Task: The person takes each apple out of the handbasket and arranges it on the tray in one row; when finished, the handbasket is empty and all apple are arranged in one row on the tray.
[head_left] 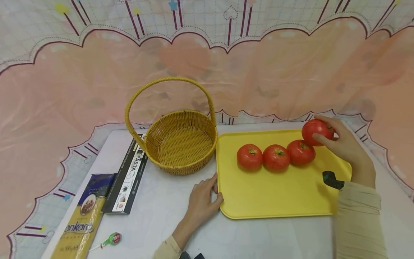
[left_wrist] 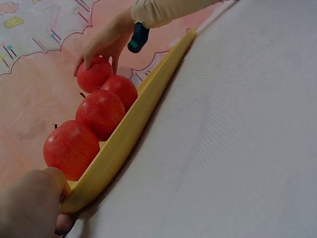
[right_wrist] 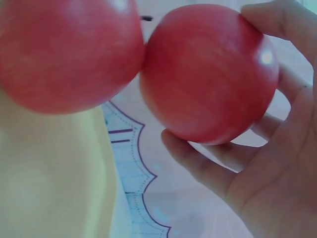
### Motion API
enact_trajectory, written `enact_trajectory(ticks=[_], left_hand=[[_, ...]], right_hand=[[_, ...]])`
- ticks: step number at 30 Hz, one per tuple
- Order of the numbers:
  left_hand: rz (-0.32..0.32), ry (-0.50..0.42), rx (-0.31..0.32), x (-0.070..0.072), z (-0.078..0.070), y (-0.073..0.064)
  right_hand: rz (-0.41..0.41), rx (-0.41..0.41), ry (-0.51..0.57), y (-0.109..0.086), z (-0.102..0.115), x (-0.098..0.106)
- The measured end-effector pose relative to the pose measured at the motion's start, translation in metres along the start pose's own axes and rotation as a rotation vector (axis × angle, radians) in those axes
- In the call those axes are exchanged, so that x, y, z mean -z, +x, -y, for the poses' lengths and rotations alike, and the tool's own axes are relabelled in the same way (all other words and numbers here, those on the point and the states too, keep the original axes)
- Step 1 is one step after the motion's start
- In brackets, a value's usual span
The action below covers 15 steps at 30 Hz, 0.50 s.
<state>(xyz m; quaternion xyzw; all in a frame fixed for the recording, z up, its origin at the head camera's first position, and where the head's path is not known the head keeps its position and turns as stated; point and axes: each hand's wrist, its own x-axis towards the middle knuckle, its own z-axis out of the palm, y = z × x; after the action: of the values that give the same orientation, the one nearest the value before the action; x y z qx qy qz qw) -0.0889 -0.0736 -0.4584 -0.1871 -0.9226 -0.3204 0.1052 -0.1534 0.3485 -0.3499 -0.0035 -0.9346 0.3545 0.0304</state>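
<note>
In the head view, three red apples (head_left: 249,157) stand in a row on a yellow tray (head_left: 275,198). My right hand (head_left: 347,144) grips a fourth-looking red apple (head_left: 314,130) at the tray's back right, its thumb and fingers spread round the sides. In the right wrist view this held apple (right_wrist: 210,74) overlaps the edge of a neighbouring apple (right_wrist: 67,52). My left hand (head_left: 203,199) pinches the tray's left edge; in the left wrist view its thumb (left_wrist: 49,181) lies over the rim, with a fingertip below it.
A yellow wicker basket (head_left: 181,167) with a tall handle stands left of the tray. Farther left lie a black pasta box (head_left: 126,183), a pasta packet (head_left: 79,223) and a green-and-red lollipop (head_left: 114,238). A patterned cloth (head_left: 181,68) hangs behind the white table (head_left: 155,205).
</note>
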Motion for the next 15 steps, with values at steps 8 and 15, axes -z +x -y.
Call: enact_trajectory(ticks=[8, 15], left_hand=[[0.002, 0.001, -0.01, 0.001, -0.001, 0.001], [0.008, 0.007, -0.008, 0.001, 0.0, 0.0]], right_hand=[[-0.049, 0.022, -0.042, -0.003, -0.011, 0.002], [-0.064, 0.129, -0.107, -0.002, -0.023, 0.006]])
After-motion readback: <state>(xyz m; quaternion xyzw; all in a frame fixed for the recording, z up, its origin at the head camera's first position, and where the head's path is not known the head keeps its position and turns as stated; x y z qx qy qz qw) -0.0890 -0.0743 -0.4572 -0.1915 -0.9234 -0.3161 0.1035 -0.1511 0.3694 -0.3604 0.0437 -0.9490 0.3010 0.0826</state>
